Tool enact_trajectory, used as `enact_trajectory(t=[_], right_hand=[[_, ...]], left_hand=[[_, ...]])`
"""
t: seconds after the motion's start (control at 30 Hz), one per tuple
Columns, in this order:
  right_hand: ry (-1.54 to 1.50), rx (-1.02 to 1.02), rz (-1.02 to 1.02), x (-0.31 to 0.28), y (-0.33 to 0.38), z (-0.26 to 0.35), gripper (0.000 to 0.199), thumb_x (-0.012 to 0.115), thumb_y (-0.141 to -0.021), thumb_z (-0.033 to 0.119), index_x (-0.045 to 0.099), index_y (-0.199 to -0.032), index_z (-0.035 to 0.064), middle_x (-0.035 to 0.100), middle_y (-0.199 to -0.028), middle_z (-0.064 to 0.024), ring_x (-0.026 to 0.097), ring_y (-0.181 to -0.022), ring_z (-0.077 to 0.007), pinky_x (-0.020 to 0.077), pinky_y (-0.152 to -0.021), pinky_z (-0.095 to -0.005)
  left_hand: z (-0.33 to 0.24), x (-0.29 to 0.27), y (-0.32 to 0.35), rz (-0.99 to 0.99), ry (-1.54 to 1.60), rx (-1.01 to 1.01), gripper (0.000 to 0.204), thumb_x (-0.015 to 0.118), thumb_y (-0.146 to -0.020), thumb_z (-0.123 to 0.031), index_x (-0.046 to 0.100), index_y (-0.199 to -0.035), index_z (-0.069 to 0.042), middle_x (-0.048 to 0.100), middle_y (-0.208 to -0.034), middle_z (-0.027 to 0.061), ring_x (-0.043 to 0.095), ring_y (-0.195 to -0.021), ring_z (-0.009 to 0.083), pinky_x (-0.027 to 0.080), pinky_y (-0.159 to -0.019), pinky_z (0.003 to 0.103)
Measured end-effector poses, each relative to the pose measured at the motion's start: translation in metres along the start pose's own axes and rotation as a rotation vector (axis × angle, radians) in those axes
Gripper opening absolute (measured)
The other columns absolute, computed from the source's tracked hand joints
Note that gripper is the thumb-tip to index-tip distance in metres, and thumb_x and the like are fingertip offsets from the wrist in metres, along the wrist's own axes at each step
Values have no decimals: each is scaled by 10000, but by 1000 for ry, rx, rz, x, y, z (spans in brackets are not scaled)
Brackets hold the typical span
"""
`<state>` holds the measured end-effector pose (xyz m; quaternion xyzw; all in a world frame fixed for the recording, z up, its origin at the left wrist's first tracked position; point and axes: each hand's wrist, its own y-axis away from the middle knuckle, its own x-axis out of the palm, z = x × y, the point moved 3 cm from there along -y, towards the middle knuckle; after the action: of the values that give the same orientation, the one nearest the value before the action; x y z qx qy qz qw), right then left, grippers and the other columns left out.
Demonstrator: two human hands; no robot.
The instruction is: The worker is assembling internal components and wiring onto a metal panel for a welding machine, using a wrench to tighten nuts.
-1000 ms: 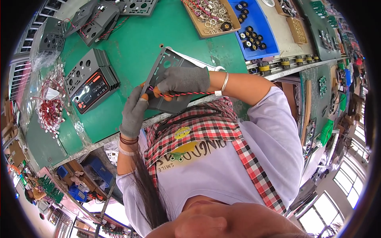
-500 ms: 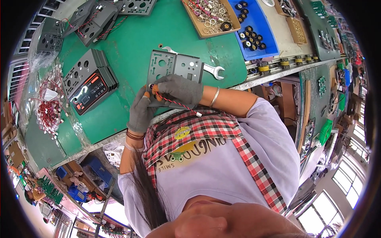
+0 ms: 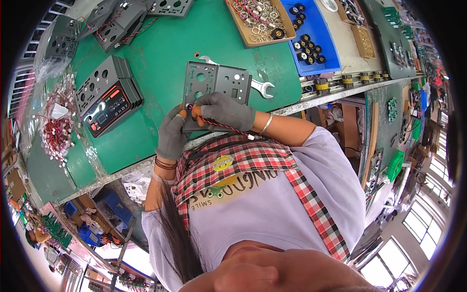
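Two gloved hands, left hand [image 3: 172,134] and right hand [image 3: 224,111], fingers clamped on a small part with red-black wire [image 3: 224,126], against grey perforated panel [image 3: 214,87] on green counter [image 3: 160,58].

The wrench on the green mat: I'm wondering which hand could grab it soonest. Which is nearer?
Right. The right hand lies just below the wrench, on the grey panel; the left hand sits farther, at the panel's lower left corner.

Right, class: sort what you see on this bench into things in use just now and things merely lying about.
In use: left hand; right hand; grey punched metal panel; red-and-black wire lead.

Lying about: open-ended spanner; stacked finished panels; blue tray of black knobs; cardboard tray of rings; bagged red wires.
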<state>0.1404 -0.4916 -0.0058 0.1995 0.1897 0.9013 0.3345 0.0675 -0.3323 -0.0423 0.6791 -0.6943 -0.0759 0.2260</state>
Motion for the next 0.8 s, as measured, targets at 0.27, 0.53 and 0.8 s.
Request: enact_trajectory(t=[0.27,0.53,0.8], right_hand=[[91,-1,51,0,4,6,238,477,-815,182,586,-868,-22,581,-665,-45,536,-574,-85,439,-515,-231],[313,-45,78,-7,7,8,213,508,-797,184,586,-789,-13,583,-657,-43,514,-571,-98,429,-543,-258],[167,11,75,-7,12,9,242,517,-769,190,580,-863,-25,581,-710,-50,533,-565,-84,443,-514,-224]], left_hand=[[-2,-2,-4,-17,-489,187,367,379,-912,-198,437,-1194,31,528,-1146,122,543,-1033,192,458,-879,335],[7,7,-3,-8,-40,51,157,521,-775,33,544,-928,5,592,-935,124,598,-834,177,486,-690,269],[-22,26,9,-52,-725,442,139,534,-746,49,535,-882,20,592,-907,179,593,-822,311,470,-671,319]])
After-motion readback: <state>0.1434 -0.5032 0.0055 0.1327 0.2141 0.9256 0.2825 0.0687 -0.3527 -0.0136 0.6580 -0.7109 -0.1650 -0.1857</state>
